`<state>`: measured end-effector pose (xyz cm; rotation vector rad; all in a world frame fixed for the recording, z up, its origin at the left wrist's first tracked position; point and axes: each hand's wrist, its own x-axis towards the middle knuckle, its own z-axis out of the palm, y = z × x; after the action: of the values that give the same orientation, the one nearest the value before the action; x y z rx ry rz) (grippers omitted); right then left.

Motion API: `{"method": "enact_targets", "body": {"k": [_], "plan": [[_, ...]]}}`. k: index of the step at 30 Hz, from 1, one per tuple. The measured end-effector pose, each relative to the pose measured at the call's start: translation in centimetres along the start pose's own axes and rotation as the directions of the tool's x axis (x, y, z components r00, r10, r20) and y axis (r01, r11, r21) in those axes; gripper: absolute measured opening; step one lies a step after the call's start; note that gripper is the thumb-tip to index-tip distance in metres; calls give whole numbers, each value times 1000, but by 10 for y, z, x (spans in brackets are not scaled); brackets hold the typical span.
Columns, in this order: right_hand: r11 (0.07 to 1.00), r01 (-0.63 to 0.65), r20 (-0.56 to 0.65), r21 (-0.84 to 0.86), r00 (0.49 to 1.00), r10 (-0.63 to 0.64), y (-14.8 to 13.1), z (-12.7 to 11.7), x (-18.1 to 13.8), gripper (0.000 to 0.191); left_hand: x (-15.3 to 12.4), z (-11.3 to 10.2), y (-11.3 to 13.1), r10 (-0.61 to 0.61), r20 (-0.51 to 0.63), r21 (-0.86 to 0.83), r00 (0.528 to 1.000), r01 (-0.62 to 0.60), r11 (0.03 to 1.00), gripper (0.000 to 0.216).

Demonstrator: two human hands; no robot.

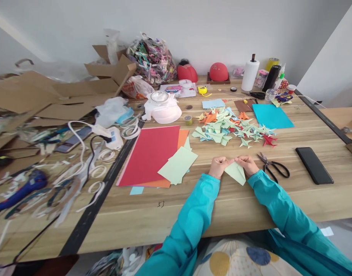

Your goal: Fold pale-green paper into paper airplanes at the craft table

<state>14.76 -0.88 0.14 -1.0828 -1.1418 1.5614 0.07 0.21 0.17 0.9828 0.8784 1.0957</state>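
Spotted clothing (231,262) lies nearest, between two teal sleeves (190,214) that reach forward over the wooden table (141,222). Both hands are close together, the left hand (218,166) and the right hand (247,165) each pinching the upper edge of a folded green paper (235,174). It is held just above or against the table; which of these cannot be told. Its long axis slants from upper left, by the left fingers, to lower right, and its narrow corner points back toward the person and a little right. The fingers cover the top edge, so the folds there are hidden.

Just beside the right wrist, scissors (280,168) lie partly hidden by the sleeve, with a black phone (314,165) farther right. Beyond the hands, folded paper shapes (221,126) overlap too much to count. Left of the hands, a green sheet (178,165) partly covers a red sheet (153,153). Cardboard (23,92) is cut off at the left edge.
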Motion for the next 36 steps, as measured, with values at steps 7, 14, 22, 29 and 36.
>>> {"method": "enact_targets", "body": {"k": [7, 14, 22, 29, 36], "plan": [[1000, -6, -44, 9, 999, 6, -2, 3, 1, 47, -2, 4, 5, -67, -25, -204, 997, 61, 977, 61], [997, -43, -115, 60, 992, 49, -5, 2, 0, 50, 4, -12, 15, -56, -14, -318, 998, 48, 947, 59], [997, -65, -44, 35, 997, 67, -12, 4, -1, 48, 2, -4, 8, -116, 207, 72, 971, 103, 992, 38], [1000, -25, -80, 12, 996, 26, -6, 1, 0, 50, 1, -12, 5, -229, 138, 201, 963, 199, 959, 41], [992, 31, 21, -122, 999, -28, 7, -3, 2, 44, -5, -17, 3, -160, 20, 262, 987, 149, 954, 43]]}}
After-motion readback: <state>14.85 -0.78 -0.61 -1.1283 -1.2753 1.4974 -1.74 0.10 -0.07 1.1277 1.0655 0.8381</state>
